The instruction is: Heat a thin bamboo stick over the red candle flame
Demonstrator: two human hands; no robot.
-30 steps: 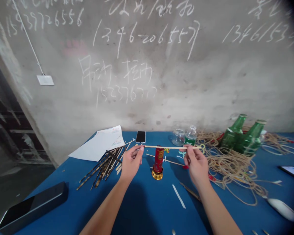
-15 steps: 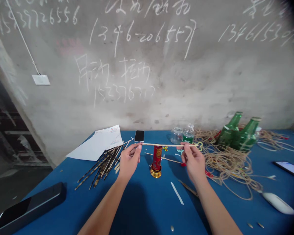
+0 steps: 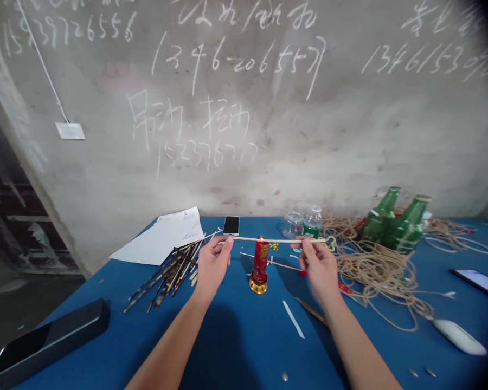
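A thin pale stick (image 3: 264, 240) is stretched level between my two hands. My left hand (image 3: 213, 265) pinches its left end between thumb and fingers. Near the other end my right hand (image 3: 319, 265) is closed on it, and a short length sticks out past the fingers. Directly behind or under the stick's middle stands a red candle (image 3: 261, 262) on a gold base (image 3: 258, 286); whether the stick touches its top I cannot tell. Another thin stick (image 3: 282, 264) lies behind the candle. A bundle of dark, scorched-looking sticks (image 3: 171, 276) lies left of my left hand.
On the blue table (image 3: 244, 346) are paper sheets (image 3: 166, 238), a small phone (image 3: 231, 225), a dark long device (image 3: 49, 341), a white strip (image 3: 293, 319), coiled cord (image 3: 386, 276), green bottles (image 3: 410, 225), clear jars (image 3: 293, 225), a white mouse-shaped object (image 3: 459, 336) and another phone (image 3: 480, 284).
Both hands have shifted very slightly left with the stick still held between them. The view has moved a little; nothing on the table has visibly changed place.
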